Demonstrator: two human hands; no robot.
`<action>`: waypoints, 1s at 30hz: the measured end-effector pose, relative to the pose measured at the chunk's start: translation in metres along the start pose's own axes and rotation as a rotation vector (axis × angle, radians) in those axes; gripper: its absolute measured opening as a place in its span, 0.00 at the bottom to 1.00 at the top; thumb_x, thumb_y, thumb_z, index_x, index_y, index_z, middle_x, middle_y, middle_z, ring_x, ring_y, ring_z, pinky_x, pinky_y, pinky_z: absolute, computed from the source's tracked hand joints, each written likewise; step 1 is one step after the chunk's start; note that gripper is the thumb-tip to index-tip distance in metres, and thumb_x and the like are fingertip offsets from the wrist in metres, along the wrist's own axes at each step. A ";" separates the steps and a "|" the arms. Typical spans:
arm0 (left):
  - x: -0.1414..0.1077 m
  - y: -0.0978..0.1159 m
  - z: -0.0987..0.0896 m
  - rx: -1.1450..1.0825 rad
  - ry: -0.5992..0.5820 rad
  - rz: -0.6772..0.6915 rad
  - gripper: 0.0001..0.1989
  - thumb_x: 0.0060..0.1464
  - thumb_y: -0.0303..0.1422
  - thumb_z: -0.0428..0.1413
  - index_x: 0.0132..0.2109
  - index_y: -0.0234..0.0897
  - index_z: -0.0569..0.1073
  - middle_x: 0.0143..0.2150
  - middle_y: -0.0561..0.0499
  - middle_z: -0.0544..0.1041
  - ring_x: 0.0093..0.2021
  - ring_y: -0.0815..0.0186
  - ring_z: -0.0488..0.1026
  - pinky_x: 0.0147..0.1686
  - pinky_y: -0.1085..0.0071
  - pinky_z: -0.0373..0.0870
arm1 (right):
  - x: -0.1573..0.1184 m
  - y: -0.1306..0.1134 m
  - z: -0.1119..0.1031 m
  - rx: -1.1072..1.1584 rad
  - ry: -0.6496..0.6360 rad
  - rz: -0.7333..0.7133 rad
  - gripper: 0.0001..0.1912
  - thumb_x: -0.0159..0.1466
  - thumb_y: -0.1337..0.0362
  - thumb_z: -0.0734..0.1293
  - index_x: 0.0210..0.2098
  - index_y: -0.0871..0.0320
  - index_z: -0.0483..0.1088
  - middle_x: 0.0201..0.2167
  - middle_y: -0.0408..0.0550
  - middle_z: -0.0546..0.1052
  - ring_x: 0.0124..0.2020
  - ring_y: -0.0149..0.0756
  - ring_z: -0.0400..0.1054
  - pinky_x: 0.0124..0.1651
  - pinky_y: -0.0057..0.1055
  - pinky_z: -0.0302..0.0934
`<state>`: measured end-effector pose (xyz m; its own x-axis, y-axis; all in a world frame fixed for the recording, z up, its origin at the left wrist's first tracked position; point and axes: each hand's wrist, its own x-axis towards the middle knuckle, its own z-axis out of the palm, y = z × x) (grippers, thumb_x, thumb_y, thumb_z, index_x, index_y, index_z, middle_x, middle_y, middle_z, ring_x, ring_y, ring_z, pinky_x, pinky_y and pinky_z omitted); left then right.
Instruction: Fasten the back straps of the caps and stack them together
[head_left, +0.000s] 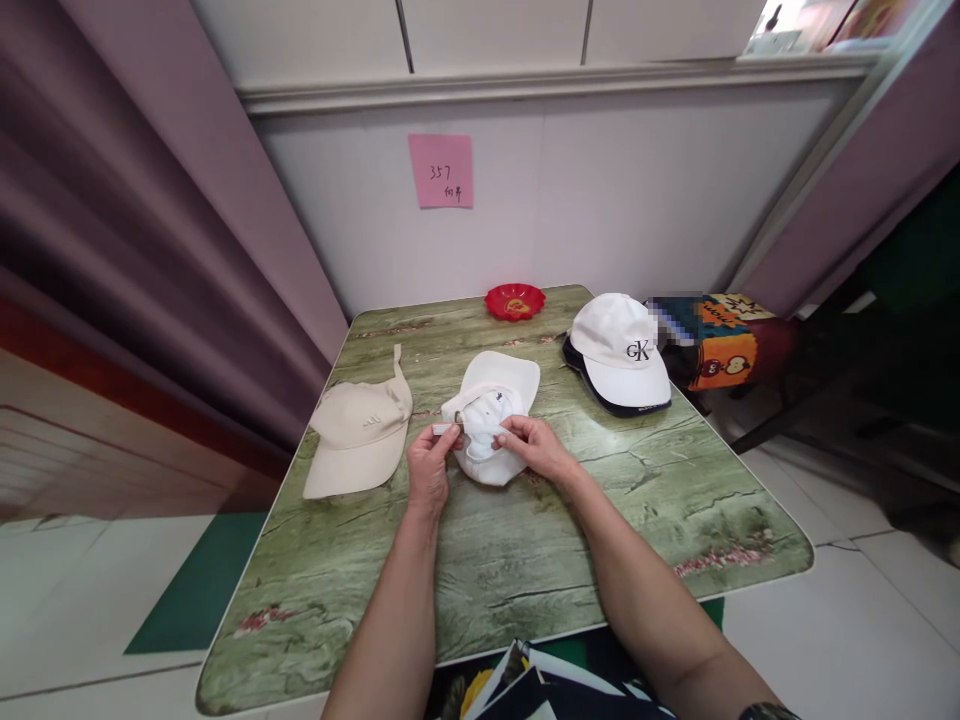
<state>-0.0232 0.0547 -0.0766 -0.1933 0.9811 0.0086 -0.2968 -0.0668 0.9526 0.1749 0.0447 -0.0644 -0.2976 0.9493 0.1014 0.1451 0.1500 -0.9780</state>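
A white baseball cap lies in the middle of the table with its inside partly showing and its brim pointing away from me. My left hand pinches the cap's back strap, near what looks like a small buckle, at the cap's left side. On the right side, my right hand grips the cap's back edge between thumb and fingers. To the left sits a beige cap with a loose strap sticking up. At the right, a white cap with black letters rests on top of a dark cap.
A red scalloped dish stands at the back of the green wood-patterned table. A pink paper note is stuck on the white wall behind. Purple curtains hang at the left, and a patterned cloth lies beyond the table's right edge.
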 end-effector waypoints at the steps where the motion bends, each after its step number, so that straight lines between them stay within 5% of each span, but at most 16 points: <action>1: -0.001 0.000 0.000 0.009 -0.014 0.003 0.13 0.42 0.37 0.67 0.33 0.33 0.76 0.25 0.55 0.75 0.26 0.71 0.69 0.31 0.73 0.66 | 0.001 0.001 -0.001 -0.051 0.055 -0.027 0.14 0.62 0.54 0.65 0.33 0.59 0.74 0.27 0.42 0.74 0.26 0.30 0.62 0.30 0.25 0.54; 8: -0.007 0.003 0.003 0.162 -0.167 0.014 0.11 0.46 0.37 0.65 0.33 0.33 0.76 0.25 0.54 0.75 0.26 0.70 0.68 0.32 0.74 0.66 | -0.001 -0.002 -0.012 -0.405 0.267 -0.062 0.15 0.65 0.57 0.61 0.31 0.55 0.76 0.23 0.42 0.76 0.27 0.34 0.69 0.34 0.27 0.57; 13: -0.010 0.006 0.007 0.185 -0.206 -0.032 0.12 0.46 0.38 0.65 0.34 0.34 0.75 0.26 0.54 0.76 0.26 0.69 0.70 0.31 0.72 0.68 | -0.006 -0.017 -0.007 -0.687 0.323 -0.197 0.12 0.63 0.52 0.67 0.37 0.53 0.78 0.37 0.48 0.82 0.40 0.40 0.73 0.46 0.32 0.58; 30: -0.013 0.004 0.009 0.245 -0.305 -0.072 0.14 0.48 0.39 0.64 0.39 0.35 0.75 0.28 0.53 0.77 0.29 0.68 0.72 0.33 0.73 0.68 | 0.000 -0.011 0.011 -0.406 0.255 -0.028 0.11 0.62 0.55 0.67 0.37 0.50 0.80 0.32 0.42 0.82 0.33 0.35 0.75 0.37 0.26 0.62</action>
<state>-0.0132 0.0434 -0.0699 0.1170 0.9931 -0.0063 -0.0609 0.0135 0.9981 0.1631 0.0399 -0.0555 -0.0728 0.9732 0.2182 0.5126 0.2242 -0.8288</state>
